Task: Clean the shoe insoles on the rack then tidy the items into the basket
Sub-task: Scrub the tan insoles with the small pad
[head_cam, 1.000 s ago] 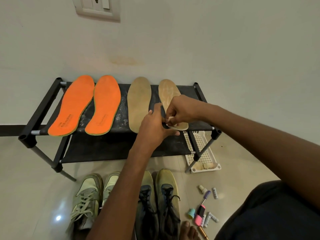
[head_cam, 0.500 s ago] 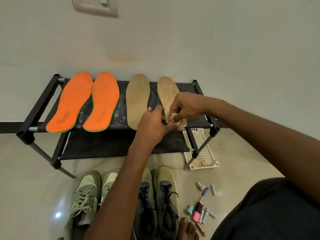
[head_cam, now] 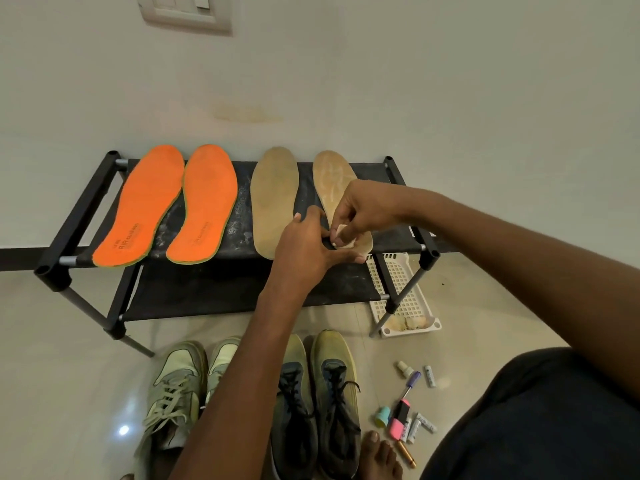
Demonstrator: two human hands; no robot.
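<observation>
A small pale wipe (head_cam: pixel 341 237) is pinched by the right hand (head_cam: pixel 367 211) at the heel of the rightmost tan insole (head_cam: pixel 334 181), which is steadied by the left hand (head_cam: pixel 304 245), fingers extended. The insole's long axis runs away toward the wall on the rack (head_cam: pixel 79 216), so strokes would likely be made forward. The basket (head_cam: pixel 403 296) lies below right.

Four insoles lie on the top shelf of one black two-tier shoe rack (head_cam: pixel 79 216): two orange insoles (head_cam: pixel 145 206) (head_cam: pixel 204 206) and two tan insoles (head_cam: pixel 273 199) (head_cam: pixel 334 185). On the floor stand four shoes, a pale green pair (head_cam: pixel 173 386) (head_cam: pixel 221 358) and a dark pair with yellow-green edges (head_cam: pixel 294 403) (head_cam: pixel 337 400), and one white perforated basket (head_cam: pixel 405 292) sits beside the rack. The small items by the shoes include one pink highlighter (head_cam: pixel 399 418), one purple-capped pen (head_cam: pixel 412 382), one teal cap (head_cam: pixel 382 416), one small white bottle (head_cam: pixel 406 368), and several batteries, too small to count surely.
</observation>
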